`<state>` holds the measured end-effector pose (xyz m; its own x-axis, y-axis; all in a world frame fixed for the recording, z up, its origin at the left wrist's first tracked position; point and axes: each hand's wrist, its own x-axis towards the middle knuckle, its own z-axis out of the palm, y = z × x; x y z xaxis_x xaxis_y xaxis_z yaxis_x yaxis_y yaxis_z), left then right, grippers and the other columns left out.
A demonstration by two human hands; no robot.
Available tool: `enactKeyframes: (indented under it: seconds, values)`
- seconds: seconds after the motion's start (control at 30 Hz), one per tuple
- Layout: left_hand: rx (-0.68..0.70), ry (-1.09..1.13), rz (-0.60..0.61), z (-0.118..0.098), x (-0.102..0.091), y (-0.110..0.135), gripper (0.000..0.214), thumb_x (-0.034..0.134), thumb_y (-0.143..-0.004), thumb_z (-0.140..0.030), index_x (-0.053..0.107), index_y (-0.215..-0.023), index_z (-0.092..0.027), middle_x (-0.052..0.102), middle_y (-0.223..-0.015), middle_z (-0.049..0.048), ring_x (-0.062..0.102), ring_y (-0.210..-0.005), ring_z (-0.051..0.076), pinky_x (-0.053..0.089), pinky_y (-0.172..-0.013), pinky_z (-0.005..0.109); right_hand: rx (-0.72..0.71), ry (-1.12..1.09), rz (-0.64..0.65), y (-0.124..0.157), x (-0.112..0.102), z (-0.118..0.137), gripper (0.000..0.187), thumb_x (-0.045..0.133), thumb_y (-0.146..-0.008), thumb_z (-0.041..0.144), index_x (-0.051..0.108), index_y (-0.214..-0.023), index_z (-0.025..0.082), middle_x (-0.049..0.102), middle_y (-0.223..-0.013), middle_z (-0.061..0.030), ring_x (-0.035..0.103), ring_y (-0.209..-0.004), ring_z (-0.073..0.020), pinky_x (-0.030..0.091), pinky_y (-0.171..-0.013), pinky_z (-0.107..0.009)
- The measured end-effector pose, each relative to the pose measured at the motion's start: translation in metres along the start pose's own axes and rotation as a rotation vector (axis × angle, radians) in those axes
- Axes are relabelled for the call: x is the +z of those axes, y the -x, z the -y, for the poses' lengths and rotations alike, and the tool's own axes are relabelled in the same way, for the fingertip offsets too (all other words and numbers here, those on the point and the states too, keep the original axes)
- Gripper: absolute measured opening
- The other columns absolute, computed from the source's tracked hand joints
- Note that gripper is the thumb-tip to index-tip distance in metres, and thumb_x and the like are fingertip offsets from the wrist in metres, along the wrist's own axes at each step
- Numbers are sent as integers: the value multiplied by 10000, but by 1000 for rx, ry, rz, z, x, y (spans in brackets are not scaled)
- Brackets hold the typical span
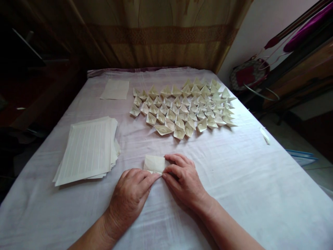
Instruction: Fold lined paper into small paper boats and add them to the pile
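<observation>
A small folded piece of cream paper (154, 163) lies on the cloth-covered surface (229, 180) in front of me. My left hand (134, 189) grips its near left edge, thumb stretched along the fold and fingers curled. At the near right corner, my right hand (183, 177) pinches the same paper, with its index finger reaching up along the right side. The two thumbs almost meet at the near edge. Part of that edge is hidden under the fingers.
Several rows of folded paper boats (179, 107) stand beyond my hands. A stack of printed sheets (85, 149) lies to the left, and a single blank sheet (115, 89) farther back. A white scrap (264, 135) rests near the right edge. A curtain (156, 34) hangs behind.
</observation>
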<state>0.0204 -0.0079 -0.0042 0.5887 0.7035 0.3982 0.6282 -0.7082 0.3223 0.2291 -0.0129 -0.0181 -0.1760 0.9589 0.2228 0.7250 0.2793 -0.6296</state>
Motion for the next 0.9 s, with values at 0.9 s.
enactKeyframes:
  seconds: [0.9]
  values:
    - [-31, 44, 8, -3, 0, -1, 237, 458, -1006, -233, 683, -1062, -186, 678, -882, 20, 564, -820, 172, 430, -762, 317, 38, -29, -69, -4, 1, 12, 95, 666, -781, 143, 626, -799, 228, 681, -1131, -35, 564, -1119, -235, 374, -934, -398]
